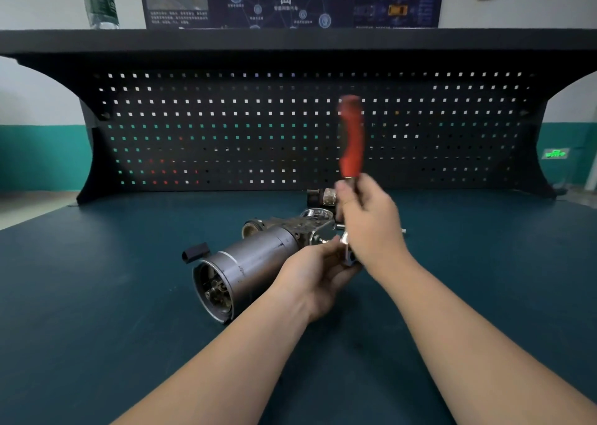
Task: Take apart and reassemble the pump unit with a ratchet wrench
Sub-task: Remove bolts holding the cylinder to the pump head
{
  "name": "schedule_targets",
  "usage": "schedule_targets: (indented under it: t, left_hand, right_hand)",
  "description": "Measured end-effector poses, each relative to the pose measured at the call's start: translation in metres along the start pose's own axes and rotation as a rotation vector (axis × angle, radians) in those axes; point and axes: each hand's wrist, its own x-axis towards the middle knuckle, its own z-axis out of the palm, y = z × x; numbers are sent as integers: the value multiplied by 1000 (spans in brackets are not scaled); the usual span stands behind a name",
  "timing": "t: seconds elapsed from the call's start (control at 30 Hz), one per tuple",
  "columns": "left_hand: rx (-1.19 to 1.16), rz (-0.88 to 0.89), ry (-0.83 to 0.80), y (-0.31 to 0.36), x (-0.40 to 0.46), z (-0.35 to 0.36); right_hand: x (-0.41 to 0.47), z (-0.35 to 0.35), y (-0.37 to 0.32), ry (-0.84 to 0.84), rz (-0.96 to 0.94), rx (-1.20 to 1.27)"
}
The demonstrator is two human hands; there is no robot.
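The pump unit (245,266), a grey metal cylinder with a blocky head, lies on its side in the middle of the dark green bench (97,295). Its open round end faces me at the lower left. My left hand (318,277) grips the unit's head end from below. My right hand (371,221) holds the ratchet wrench (351,137) by its shaft. The red handle stands nearly upright and is blurred by motion. The wrench's head sits at the pump's head, hidden mostly behind my right hand.
A small dark cylindrical part (321,196) lies on the bench behind the pump. A black connector (195,251) sticks out at the pump's left. A black pegboard (226,127) backs the bench, with a shelf above holding a water bottle (98,1).
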Motion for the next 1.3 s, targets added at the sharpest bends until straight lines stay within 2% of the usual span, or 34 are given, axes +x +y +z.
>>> schedule_targets:
  t: [0.07,0.13,0.17,0.2,0.27,0.33,0.43,0.5,0.57,0.6,0.7,0.77,0.8,0.87,0.93,1.03,1.1,1.17,1.2,1.23,1.3]
  left_hand:
    - [-1,-4,10,-1,-1,1]
    - [20,-15,19,-2,0,1]
    - [33,-16,31,-3,0,0]
    - [43,-17,44,-3,1,0]
    - [52,-16,50,-5,1,0]
    - [41,-8,40,-6,0,0]
    - [13,-2,9,-4,-1,1]
    - [-18,-13,-6,-1,-2,2]
    - [-34,-23,1,0,-3,2]
    - [-26,-25,9,0,-3,3]
    - [1,-37,29,-2,-4,4]
    - [10,-38,41,-2,-3,4]
    - [14,-34,50,-3,-3,4]
    - [6,-23,50,-3,-3,4]
    - [-22,-10,32,-4,-4,5]
    - [-46,-12,-24,-4,-6,4]
    - [-17,-28,-44,-3,-6,2]
    - [-7,-34,-20,-1,-5,1]
    - [-9,-32,-5,-1,-5,1]
    - [-9,-30,6,-1,-5,2]
    - [-7,-31,14,-2,-6,3]
  right_hand:
    - [9,-6,13,182,483,270]
    - [9,-11,25,248,945,576]
    - [7,-11,29,253,1056,660]
    - [4,-10,31,244,1084,680]
    - [4,-7,31,223,934,564]
    - [7,-7,22,187,621,351]
    - [4,-9,5,27,175,182]
    - [-2,-7,-3,-80,28,146]
    - [-2,-7,-3,-67,66,162]
    - [0,-8,0,-2,176,212]
    - [4,-14,13,209,831,557]
    - [-1,-14,21,247,1078,748]
    - [-2,-12,23,259,1095,767]
    - [-1,-9,21,267,942,698]
    - [2,-11,9,206,582,513]
    - [-8,-11,-7,-108,13,158]
    - [-16,-6,-10,-226,-129,2]
    - [-15,-5,-7,-139,-77,36]
    - [-11,-8,-4,-45,30,112]
    - [-6,-10,2,63,207,221]
    - [-1,-16,12,225,679,560]
